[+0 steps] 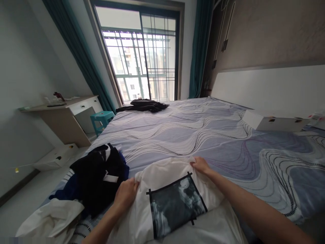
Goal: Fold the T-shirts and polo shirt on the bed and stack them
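The left hand and right hand each pinch the far edge of the shirt, one at either corner. The shirt lies print-up on the near part of the bed. This looks like spreading it out. Flattening it would call for an even outward pull. Dark clothes lie just left.

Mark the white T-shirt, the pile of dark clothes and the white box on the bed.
white T-shirt point(165, 174): head view, plain cloth above the dark print.
pile of dark clothes point(92, 178): head view, black cloth at its middle.
white box point(281, 126): head view, its near side face.
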Tool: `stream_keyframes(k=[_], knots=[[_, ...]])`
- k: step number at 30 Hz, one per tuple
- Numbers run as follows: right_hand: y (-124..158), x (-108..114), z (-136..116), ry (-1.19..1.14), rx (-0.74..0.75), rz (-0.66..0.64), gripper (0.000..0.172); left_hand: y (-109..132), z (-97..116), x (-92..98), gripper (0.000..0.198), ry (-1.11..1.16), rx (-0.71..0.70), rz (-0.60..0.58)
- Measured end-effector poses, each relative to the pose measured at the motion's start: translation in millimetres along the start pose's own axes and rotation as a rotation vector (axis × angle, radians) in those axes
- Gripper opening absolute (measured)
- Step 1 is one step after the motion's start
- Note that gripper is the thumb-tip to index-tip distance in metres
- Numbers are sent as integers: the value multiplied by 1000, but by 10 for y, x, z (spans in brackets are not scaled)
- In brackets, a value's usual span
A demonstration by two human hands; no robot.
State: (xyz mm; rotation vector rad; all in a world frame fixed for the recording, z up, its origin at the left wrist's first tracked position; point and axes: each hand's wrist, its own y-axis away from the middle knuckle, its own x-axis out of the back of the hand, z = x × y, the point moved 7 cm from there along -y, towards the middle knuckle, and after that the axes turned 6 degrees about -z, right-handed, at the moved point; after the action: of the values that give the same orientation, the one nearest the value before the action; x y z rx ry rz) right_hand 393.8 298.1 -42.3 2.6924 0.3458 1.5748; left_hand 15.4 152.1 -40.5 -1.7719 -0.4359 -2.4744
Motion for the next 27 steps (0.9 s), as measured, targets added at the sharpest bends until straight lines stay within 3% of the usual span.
stream_keyframes(k=[2, 5, 9, 13, 15, 18, 21, 23, 25, 27], knots=[[-18, 116, 24, -1, 65, 59, 11, -90, -30, 169, 30, 112, -71, 123], [-87, 308, 155, -1, 123, 111, 18, -322, -176, 397, 30, 236, -39, 220], [-436, 625, 152, 61, 180, 198, 19, -844, -118, 857, 29, 9, -40, 350], [-1025, 1119, -271, 152, 163, 413, 23, -1398, 160, 1541, 43, -193, 81, 581], [-1299, 1325, -524, 189, 123, 475, 26, -1619, 300, 1807, 48, -208, 122, 623], [-1595, 1512, -775, 197, 72, 492, 29, -1850, 415, 2062, 50, -182, 128, 648], [-1764, 1545, -842, 172, -3, 478, 31, -1999, 431, 2158, 50, -141, 152, 662], [-1781, 1440, -849, 152, -83, 460, 36, -2031, 477, 2090, 46, -112, 179, 652], [-1640, 1201, -867, 141, -164, 444, 47, -1933, 651, 1875, 44, -115, 116, 656], [-1301, 820, -949, 183, -121, 413, 62, -1642, 964, 1464, 51, -169, -125, 646]])
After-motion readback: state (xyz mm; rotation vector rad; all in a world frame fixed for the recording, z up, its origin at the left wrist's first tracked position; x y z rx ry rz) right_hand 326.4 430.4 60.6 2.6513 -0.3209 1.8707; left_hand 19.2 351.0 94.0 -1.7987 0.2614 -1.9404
